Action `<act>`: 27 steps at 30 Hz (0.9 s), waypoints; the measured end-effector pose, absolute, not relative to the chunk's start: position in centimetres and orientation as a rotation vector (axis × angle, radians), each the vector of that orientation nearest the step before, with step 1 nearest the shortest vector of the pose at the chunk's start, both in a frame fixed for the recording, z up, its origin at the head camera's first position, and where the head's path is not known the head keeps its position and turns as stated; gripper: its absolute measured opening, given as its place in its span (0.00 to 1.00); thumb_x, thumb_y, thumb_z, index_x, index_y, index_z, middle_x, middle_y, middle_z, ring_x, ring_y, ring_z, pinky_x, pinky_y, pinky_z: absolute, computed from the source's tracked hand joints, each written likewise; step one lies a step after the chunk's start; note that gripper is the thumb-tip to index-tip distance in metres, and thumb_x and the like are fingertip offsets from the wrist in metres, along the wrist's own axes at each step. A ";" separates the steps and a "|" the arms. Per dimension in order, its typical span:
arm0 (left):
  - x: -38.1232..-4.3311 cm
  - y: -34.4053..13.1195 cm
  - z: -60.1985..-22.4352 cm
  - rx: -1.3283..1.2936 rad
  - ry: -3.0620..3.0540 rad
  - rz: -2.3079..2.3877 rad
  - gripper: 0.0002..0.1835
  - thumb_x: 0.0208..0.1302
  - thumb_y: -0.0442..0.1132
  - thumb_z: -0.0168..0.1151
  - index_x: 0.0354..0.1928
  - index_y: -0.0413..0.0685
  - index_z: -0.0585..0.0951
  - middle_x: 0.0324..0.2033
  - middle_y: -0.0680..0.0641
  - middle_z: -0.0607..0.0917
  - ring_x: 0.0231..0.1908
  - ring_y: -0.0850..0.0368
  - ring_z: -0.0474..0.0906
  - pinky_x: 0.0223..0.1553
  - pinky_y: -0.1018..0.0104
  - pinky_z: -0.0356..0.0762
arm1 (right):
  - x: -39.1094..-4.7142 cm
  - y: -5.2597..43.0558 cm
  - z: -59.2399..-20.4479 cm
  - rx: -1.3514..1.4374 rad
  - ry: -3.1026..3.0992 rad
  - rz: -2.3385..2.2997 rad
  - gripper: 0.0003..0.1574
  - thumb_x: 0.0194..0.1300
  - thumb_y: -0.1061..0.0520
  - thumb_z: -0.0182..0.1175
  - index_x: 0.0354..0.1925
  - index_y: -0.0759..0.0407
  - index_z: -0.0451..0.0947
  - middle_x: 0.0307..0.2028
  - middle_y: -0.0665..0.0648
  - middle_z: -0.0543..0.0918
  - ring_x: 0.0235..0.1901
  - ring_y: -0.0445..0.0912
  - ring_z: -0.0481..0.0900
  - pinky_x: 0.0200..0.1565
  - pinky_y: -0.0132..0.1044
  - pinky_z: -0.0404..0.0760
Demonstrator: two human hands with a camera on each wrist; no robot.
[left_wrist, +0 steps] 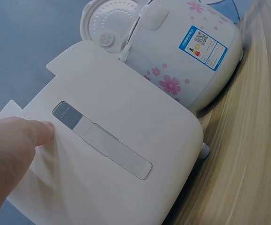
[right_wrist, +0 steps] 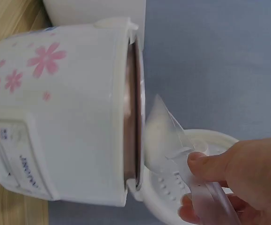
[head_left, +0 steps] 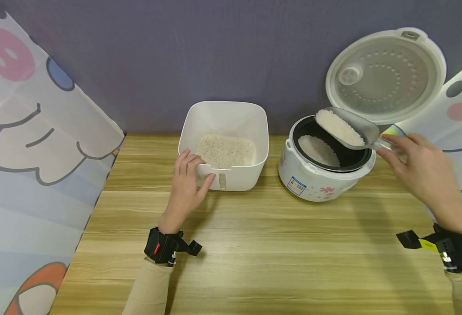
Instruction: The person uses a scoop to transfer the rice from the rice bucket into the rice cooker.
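Observation:
My right hand grips the handle of a clear plastic scoop, thumb along its top in the right wrist view. White rice fills the scoop, which is held over the open rice cooker. More rice lies in the cooker's dark inner pot. My left hand holds the near left rim of a white rice bin, fingers over the edge and thumb on the front wall. Rice covers the bin's bottom.
The cooker's raised lid leans back against the grey-purple wall. Cartoon-print cloth borders the wooden table on the left, with similar cloth at the right. The bin and cooker stand side by side near the wall.

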State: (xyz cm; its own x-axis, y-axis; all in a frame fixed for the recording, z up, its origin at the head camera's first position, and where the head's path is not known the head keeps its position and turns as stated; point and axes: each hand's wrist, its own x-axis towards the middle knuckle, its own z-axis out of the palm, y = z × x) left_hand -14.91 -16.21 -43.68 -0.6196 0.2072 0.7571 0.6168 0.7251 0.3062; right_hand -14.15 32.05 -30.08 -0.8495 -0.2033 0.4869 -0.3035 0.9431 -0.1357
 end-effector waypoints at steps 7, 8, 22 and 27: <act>-14.9 -16.2 -43.9 -0.616 -2.204 -0.721 0.22 0.76 0.49 0.59 0.55 0.36 0.70 0.54 0.35 0.73 0.69 0.33 0.62 0.79 0.45 0.52 | -14.1 32.7 -30.9 0.374 -2.487 0.185 0.22 0.63 0.63 0.71 0.54 0.69 0.82 0.43 0.75 0.80 0.34 0.71 0.79 0.23 0.69 0.69; -14.9 -16.2 -43.9 -0.614 -2.208 -0.722 0.22 0.75 0.49 0.59 0.55 0.36 0.70 0.54 0.35 0.73 0.70 0.34 0.62 0.79 0.46 0.51 | -14.1 32.7 -31.0 0.381 -2.466 0.173 0.23 0.61 0.64 0.72 0.54 0.69 0.82 0.43 0.74 0.80 0.35 0.71 0.79 0.24 0.69 0.69; -14.8 -16.3 -43.7 -0.614 -2.222 -0.738 0.22 0.71 0.44 0.64 0.55 0.36 0.70 0.55 0.35 0.72 0.71 0.34 0.61 0.79 0.47 0.51 | -14.0 32.8 -31.5 0.412 -2.321 0.011 0.24 0.59 0.71 0.70 0.55 0.67 0.82 0.43 0.75 0.79 0.37 0.73 0.78 0.30 0.65 0.70; -14.8 -16.3 -43.7 -0.617 -2.220 -0.735 0.22 0.73 0.45 0.62 0.55 0.36 0.70 0.55 0.35 0.72 0.70 0.34 0.61 0.79 0.47 0.51 | -14.0 32.5 -31.5 0.409 -2.283 -0.007 0.21 0.62 0.72 0.68 0.54 0.64 0.83 0.45 0.74 0.81 0.39 0.74 0.77 0.31 0.64 0.68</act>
